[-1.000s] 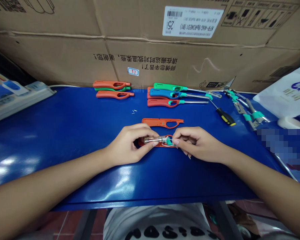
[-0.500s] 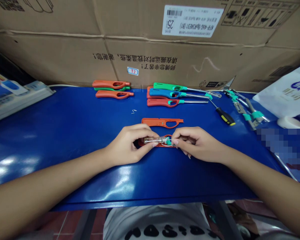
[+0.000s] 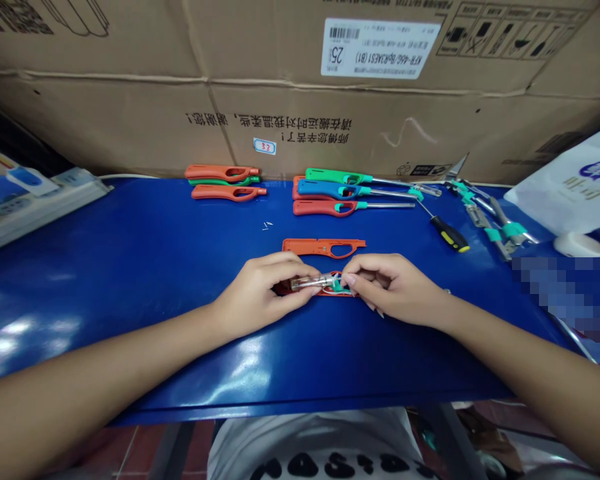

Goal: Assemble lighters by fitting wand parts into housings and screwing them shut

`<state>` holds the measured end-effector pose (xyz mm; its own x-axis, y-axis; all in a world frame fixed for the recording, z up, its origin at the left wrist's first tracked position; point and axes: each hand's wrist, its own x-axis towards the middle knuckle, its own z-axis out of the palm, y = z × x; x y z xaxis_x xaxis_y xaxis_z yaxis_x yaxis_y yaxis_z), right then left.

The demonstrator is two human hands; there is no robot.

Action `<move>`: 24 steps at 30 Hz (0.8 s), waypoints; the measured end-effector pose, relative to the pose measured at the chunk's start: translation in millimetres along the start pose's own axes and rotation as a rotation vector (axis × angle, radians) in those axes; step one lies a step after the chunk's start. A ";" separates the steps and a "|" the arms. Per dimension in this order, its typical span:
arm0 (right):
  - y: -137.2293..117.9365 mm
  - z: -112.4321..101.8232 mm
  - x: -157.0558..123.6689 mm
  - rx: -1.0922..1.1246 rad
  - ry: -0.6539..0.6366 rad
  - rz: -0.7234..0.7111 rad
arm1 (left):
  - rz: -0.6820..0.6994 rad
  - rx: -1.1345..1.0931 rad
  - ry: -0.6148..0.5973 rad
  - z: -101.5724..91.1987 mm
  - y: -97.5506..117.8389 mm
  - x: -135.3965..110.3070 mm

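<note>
My left hand [image 3: 260,290] pinches a small clear lighter fuel tank [image 3: 305,283] between thumb and fingers, lying level. At its right end are a pale fitting, a thin white wire and a teal trigger piece [image 3: 337,285]. My right hand [image 3: 397,290] is closed in a pinch beside that piece; its fingertips hide what they grip. Directly beneath both hands is an orange-red lighter casing half [image 3: 283,289], mostly covered. Another orange casing half [image 3: 303,247] lies just beyond, inner side up.
Behind are lighter handles [image 3: 225,193], lighters with metal barrels [image 3: 325,208], and tiny white bits [image 3: 267,226]. A screwdriver [image 3: 449,233], loose lighter innards [image 3: 477,215] and a white bag [image 3: 575,180] sit rightward. A power strip [image 3: 45,200] is left; a cardboard box [image 3: 145,120] backs the table.
Both hands keep nearly the same hold. The fuel tank has shifted slightly to the right, toward my right fingertips. The camera view has tilted a little.
</note>
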<state>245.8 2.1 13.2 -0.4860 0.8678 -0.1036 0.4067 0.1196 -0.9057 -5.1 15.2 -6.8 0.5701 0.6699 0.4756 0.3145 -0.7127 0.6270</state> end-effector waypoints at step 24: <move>1.1 1.2 1.7 -0.039 0.015 -0.061 | -0.037 -0.025 0.006 2.8 5.1 -0.9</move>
<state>244.5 3.2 11.6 -0.4991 0.8655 -0.0426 0.4070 0.1907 -0.8933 -1.9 10.4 -5.7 0.5542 0.6967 0.4555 0.3159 -0.6823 0.6593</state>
